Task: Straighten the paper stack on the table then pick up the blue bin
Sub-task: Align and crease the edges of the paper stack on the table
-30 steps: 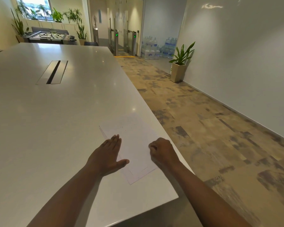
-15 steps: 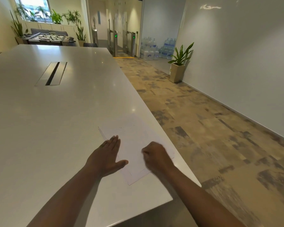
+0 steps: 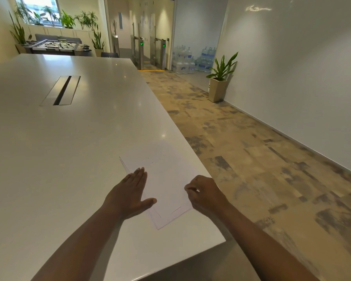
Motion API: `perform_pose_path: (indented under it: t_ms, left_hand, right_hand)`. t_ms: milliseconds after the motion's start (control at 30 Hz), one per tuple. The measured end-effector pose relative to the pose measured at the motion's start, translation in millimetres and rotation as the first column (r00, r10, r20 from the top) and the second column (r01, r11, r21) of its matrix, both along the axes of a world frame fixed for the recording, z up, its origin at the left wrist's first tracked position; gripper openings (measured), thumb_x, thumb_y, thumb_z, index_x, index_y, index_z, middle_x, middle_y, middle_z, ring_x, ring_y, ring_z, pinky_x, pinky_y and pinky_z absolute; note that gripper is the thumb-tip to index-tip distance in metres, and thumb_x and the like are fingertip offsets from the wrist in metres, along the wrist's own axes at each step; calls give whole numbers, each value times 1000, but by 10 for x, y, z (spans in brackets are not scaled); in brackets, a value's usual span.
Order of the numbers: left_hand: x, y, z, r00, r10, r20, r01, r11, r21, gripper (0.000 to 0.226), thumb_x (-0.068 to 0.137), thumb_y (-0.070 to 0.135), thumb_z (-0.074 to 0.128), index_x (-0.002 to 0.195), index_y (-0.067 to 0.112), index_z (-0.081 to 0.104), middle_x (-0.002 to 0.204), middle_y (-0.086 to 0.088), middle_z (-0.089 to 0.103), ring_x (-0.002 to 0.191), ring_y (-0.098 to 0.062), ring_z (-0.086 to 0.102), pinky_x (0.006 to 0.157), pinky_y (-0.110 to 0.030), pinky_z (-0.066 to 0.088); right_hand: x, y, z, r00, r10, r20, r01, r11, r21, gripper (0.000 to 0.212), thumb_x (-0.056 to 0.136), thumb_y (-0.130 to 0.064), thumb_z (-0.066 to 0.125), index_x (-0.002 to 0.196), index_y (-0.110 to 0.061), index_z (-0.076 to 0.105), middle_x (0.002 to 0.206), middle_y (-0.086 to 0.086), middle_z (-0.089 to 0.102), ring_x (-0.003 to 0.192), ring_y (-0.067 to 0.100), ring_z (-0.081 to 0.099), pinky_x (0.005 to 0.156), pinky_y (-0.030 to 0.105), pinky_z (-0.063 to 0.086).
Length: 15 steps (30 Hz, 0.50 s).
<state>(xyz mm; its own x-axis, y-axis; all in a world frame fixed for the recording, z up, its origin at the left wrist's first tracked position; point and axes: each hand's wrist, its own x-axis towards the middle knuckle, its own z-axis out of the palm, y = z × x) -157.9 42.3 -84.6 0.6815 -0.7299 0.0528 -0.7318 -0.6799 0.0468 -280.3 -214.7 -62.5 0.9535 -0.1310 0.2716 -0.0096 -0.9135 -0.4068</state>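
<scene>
Since the frame half a second earlier, the right hand has shifted outward, from over the sheets to their right edge by the worktop's rim, while the left hand has stayed flat on the left side of the paper stack. The left grip is wide, fingers straight and together, thumb spread onto the paper. The right hand's fingers are curled under the knuckles; whether they pinch the paper's edge cannot be told from this angle. The stack's near left border is covered by the left palm, and its far edge fades into the white worktop, so its outline there is hard to trace. The paper is white, lies near the worktop's right corner, turned at an angle, with lower sheets peeking out unevenly at the near corner and far left corner.
</scene>
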Motion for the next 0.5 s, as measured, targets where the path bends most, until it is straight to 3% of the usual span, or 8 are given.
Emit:
perform_pose_path:
  t_ms: [67,100,133,167,267,400,467,500]
  left_hand:
    - [0,1,1,1000,-2,3,2,1000,-3,114,69,87,-9,153,10,-8,160,-3,-15,147,-12,-15,120,-29,-4]
    - [2,2,-4,1000,-2,3,2,1000,-3,113,70,87,-8,153,10,-8,160,-3,-14,147,-11,-15,120,-29,-4]
    - [1,3,-6,1000,0,4,0,1000,-1,113,70,86,-8,153,10,-8,160,-3,-15,147,-11,-15,119,-28,-5]
    - [1,4,-10,1000,1,6,-1,1000,4,112,70,86,-8,153,10,-9,160,-3,-15,147,-11,-15,120,-29,-5]
    - [16,-3,-22,1000,1,6,-1,1000,9,112,70,86,-8,153,10,-9,160,-3,-16,147,-12,-15,120,-29,-3]
    - [33,-5,-39,1000,10,4,-10,1000,2,111,71,86,-6,153,10,-9,160,-3,-16,147,-12,-15,120,-30,-2]
    - [32,-4,-45,1000,10,7,-10,1000,-5,112,71,86,-7,153,10,-9,160,-3,-15,147,-12,-14,120,-30,-2]
    - [29,-4,-43,1000,9,9,-9,1000,-8,113,70,87,-8,153,10,-8,160,-3,-15,147,-12,-14,120,-29,-3]
  right_hand:
    - [10,-157,9,997,-73,23,72,996,61,18,79,-6,60,71,-15,74,69,-12,62,68,-4,55,62,16,43]
    - [40,-254,12,990,-140,35,137,987,86,18,78,-5,61,70,-13,74,68,-11,61,66,-3,54,62,17,43]
    - [66,-314,38,979,-199,37,195,976,94,29,78,-4,60,61,-23,73,64,-8,57,62,1,52,60,22,44]
    - [99,-324,45,975,-222,32,219,973,74,32,76,-4,58,51,-24,55,59,-4,51,59,7,49,58,26,43]
    - [155,27,70,994,-110,22,111,994,-9,25,74,-4,50,53,-10,38,54,4,40,62,16,44,56,36,40]
    - [74,202,-56,999,50,-6,-50,999,22,16,78,-11,56,69,-5,68,68,4,64,73,10,57,66,31,50]
    - [68,-8,-73,998,-67,20,65,995,78,19,78,-10,56,62,-10,66,63,-2,60,65,7,55,61,27,46]
    - [76,-110,-58,990,-134,35,131,987,90,23,75,-6,54,53,-11,53,55,-4,48,55,9,46,54,29,39]
